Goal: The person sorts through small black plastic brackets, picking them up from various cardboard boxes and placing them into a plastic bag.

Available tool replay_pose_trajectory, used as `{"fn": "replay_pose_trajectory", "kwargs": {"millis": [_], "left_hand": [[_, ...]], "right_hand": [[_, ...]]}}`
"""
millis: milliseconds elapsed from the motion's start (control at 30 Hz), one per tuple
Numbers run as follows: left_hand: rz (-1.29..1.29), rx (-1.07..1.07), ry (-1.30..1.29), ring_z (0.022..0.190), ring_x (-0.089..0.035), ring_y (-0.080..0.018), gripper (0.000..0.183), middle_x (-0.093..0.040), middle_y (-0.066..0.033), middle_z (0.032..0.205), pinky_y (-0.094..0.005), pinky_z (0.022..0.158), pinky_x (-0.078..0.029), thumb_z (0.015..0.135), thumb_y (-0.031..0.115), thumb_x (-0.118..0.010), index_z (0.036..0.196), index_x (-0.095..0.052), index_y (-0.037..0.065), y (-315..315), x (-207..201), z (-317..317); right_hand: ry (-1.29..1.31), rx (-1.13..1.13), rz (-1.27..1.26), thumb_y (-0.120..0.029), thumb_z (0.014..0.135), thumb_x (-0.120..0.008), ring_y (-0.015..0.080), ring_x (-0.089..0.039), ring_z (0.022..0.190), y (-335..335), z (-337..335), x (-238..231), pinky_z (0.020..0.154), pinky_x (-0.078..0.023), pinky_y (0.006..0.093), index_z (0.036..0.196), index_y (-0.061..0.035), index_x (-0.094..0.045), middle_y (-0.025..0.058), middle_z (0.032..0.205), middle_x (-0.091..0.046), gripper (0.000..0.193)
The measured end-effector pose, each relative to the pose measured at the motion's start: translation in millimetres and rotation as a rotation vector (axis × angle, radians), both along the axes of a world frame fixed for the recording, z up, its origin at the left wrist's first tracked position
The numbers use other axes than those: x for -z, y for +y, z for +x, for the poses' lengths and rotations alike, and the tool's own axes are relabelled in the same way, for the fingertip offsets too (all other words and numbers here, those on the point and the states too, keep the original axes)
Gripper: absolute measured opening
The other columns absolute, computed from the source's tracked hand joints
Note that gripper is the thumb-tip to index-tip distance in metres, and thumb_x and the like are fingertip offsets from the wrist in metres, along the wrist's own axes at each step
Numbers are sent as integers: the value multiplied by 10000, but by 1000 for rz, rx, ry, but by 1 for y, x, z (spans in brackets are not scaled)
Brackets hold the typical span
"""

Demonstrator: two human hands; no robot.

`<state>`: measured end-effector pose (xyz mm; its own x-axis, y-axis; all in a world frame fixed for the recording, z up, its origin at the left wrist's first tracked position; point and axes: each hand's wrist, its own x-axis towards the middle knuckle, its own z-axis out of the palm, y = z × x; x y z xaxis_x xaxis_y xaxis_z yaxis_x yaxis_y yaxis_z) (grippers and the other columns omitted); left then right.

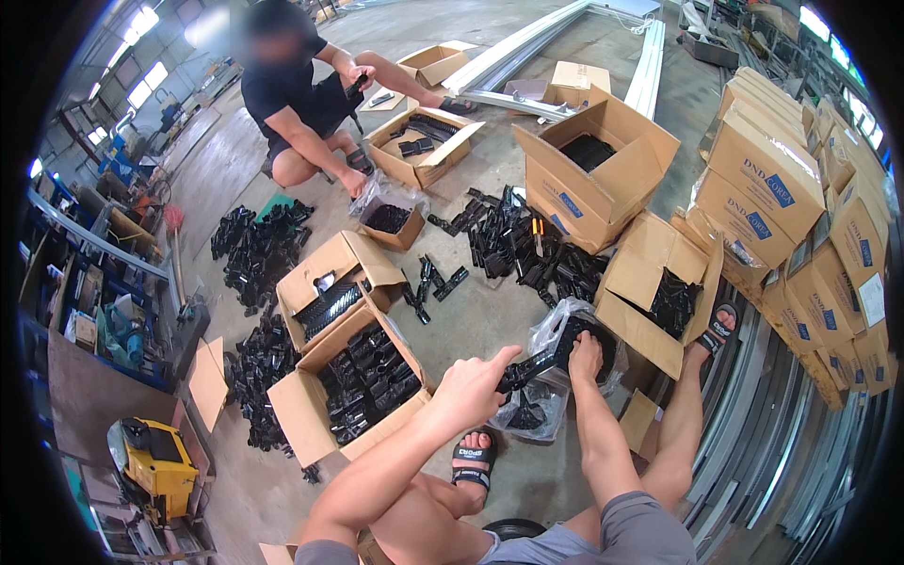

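My left hand (478, 384) grips a black plastic part (527, 369), its index finger stretched out above it. My right hand (586, 356) reaches into a clear plastic bag (556, 318) of small black pieces; its fingertips are bent down among them, and what they hold is hidden. Just below lies another clear bag (539, 426) with black pieces inside. Left of my left hand stands an open cardboard box (306, 414) packed with black plastic parts. A heap of loose black parts (513, 247) covers the floor beyond my hands.
Across from me a crouching person (292, 104) handles black parts beside open boxes. More black heaps (259, 377) lie at the left. An open carton (650, 273) stands right of my right hand, near stacked cartons (763, 169) and long metal profiles (753, 443). A yellow machine (155, 471) sits lower left.
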<state>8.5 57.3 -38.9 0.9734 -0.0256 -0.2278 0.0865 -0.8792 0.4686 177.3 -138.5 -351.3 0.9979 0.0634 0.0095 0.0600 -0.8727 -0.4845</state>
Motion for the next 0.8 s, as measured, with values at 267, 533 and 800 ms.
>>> {"fn": "replay_pose_trajectory", "kwargs": {"millis": [267, 533, 800], "left_hand": [[21, 7, -74, 816, -668, -456, 761, -678, -244, 809, -531, 743, -535, 720, 66, -758, 1407, -438, 138, -3, 3, 2], [64, 41, -173, 795, -675, -431, 760, -682, -213, 789, -524, 701, -538, 681, 14, -714, 1388, -448, 93, -11, 6, -1], [26, 56, -259, 773, -668, -437, 705, -680, -216, 782, -529, 667, -525, 672, -34, -656, 1342, -474, 83, -21, -10, -13]], "right_hand": [[-217, -37, 773, -101, 891, -716, 198, -724, 755, 11, -29, -147, 704, -560, 309, 968, -12, -709, 127, 871, -746, 118], [-440, -939, 410, -98, 824, -751, 253, -687, 807, 1, -71, -295, 759, -514, 367, 883, -52, -711, 87, 849, -723, 85], [-535, -975, 206, -128, 833, -739, 231, -663, 876, -9, -87, -309, 805, -488, 363, 880, -70, -704, 58, 874, -708, 82]]}}
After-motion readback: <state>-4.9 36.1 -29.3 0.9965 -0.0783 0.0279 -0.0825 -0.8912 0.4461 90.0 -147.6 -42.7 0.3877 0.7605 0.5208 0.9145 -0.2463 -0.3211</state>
